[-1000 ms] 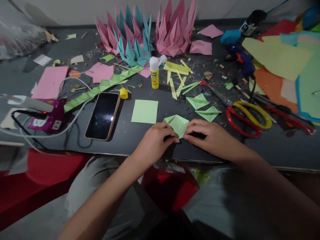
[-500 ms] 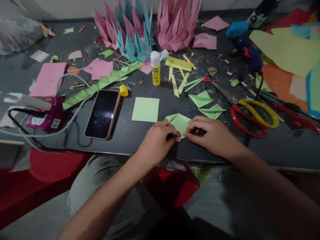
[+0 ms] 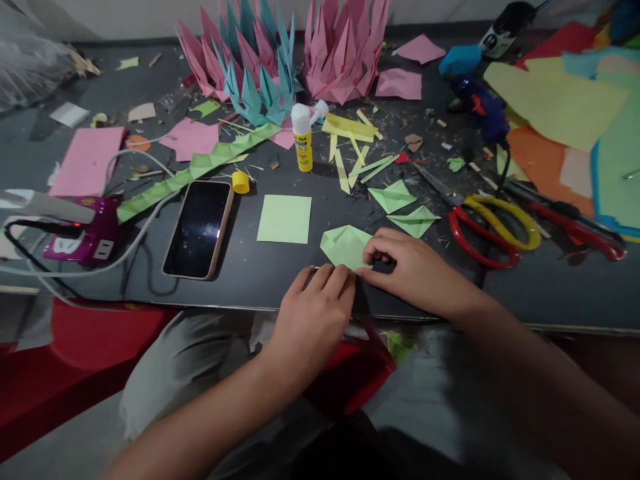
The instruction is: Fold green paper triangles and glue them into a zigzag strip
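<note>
Pinching folded green paper (image 3: 343, 247) mid-frame, right hand (image 3: 407, 267) closed, left hand (image 3: 317, 307) half-curled, couldn't tell its grip, paper ran kinda sideways, tapering down, two folded bits (image 3: 393, 197) upper right of it, one square (image 3: 284, 219) left.

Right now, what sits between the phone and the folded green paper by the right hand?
In the head view, a flat, light-green square sheet lies between the phone and the folded paper.
</note>
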The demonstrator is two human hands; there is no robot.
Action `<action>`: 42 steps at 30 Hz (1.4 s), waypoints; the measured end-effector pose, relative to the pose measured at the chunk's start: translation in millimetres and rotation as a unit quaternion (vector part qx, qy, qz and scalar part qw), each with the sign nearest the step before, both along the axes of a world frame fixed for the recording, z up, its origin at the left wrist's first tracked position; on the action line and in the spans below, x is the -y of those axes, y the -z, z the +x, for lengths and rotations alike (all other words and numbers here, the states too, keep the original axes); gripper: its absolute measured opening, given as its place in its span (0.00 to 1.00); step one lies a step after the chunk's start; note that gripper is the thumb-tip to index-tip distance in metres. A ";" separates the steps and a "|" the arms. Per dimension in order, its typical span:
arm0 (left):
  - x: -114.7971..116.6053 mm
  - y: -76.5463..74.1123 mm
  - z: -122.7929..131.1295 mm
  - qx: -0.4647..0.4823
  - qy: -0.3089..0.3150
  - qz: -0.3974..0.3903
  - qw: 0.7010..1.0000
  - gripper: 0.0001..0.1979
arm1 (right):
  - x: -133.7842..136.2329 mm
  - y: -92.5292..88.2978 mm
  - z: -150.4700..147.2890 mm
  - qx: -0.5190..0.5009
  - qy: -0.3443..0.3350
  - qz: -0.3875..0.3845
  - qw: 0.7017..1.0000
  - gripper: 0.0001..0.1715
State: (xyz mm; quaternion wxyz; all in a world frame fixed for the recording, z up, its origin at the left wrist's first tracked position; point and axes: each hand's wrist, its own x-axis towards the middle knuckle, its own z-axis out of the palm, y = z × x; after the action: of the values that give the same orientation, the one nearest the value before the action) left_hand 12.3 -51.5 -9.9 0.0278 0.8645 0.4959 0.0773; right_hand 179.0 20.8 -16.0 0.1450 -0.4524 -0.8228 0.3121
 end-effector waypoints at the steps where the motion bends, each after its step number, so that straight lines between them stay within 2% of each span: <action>1: 2.1 0.1 -0.5 0.000 0.001 0.002 1.000 0.14 | -0.8 0.6 1.3 -0.004 -0.003 -0.005 1.000 0.05; 7: -4.1 -2.3 -16.4 0.053 0.047 -0.020 0.997 0.13 | -9.3 2.3 12.5 -0.041 -0.023 -0.086 0.995 0.04; 12: -15.9 -0.8 -30.3 0.127 0.063 -0.080 0.987 0.11 | -10.3 0.8 13.7 -0.043 -0.048 -0.080 0.995 0.02; 16: -26.6 8.6 -30.8 0.163 0.041 -0.060 0.984 0.12 | -6.3 2.3 11.9 -0.036 -0.059 -0.041 0.997 0.05; 21: -36.3 9.6 -28.7 0.136 0.064 -0.071 0.986 0.17 | 0.0 2.6 10.2 -0.009 -0.083 0.013 0.996 0.10; 25: -39.1 4.9 -31.0 0.127 0.065 -0.090 0.986 0.14 | 5.4 1.7 8.1 0.007 -0.113 0.068 0.991 0.12; 27: -39.6 4.4 -32.5 0.123 0.067 -0.086 0.986 0.09 | 8.1 1.4 7.4 0.015 -0.117 0.105 0.987 0.12; 29: -38.8 4.2 -34.2 0.116 0.075 -0.067 0.988 0.04 | 10.5 1.5 7.6 0.022 -0.115 0.133 0.984 0.12; 33: -29.4 1.1 -36.5 0.077 0.096 -0.010 0.992 0.05 | 15.1 4.0 10.4 0.036 -0.158 0.170 0.972 0.14; 36: -17.7 -0.4 -35.3 0.033 0.090 0.024 0.995 0.06 | 20.1 7.9 11.7 0.058 -0.174 0.240 0.953 0.14; 39: -10.0 3.2 -32.4 0.043 0.082 0.074 0.993 0.08 | 26.0 13.0 10.6 0.062 -0.189 0.290 0.936 0.15; 42: -10.0 10.1 -31.1 0.083 0.103 0.106 0.986 0.09 | 29.1 17.5 8.1 0.041 -0.213 0.311 0.925 0.16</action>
State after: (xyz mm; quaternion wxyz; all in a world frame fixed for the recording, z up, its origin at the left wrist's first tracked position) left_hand -18.9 -41.5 -20.0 -0.0155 0.8994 0.3897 0.1973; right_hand 187.1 -8.3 -33.6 0.1745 -0.2109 -0.9607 0.0454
